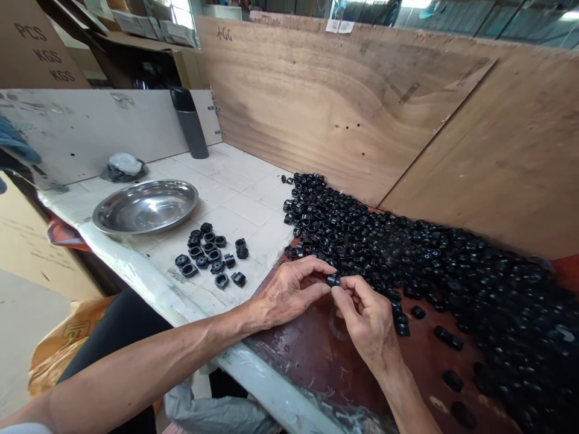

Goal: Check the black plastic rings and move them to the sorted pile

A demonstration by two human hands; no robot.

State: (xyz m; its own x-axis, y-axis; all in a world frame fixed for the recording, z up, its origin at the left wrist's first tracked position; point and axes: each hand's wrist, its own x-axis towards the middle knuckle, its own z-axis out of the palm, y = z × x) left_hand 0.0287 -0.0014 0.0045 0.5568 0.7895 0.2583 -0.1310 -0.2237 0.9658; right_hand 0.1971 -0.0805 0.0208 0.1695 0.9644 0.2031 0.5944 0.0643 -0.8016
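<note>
A small black plastic fitting (333,280) sits between the fingertips of both hands, above the reddish-brown board (303,343). The left hand (289,292) pinches it with thumb and forefinger, and the right hand (368,316) pinches it from the other side. The step in hand seems to be working or checking this single piece; the next move calls for a steady grip from one hand as the other turns or releases it. Behind lies a heap of similar fittings (384,247); leftward, a loose cluster of ring-shaped fittings (208,247) lies near a stainless-steel bowl (145,208).
</note>
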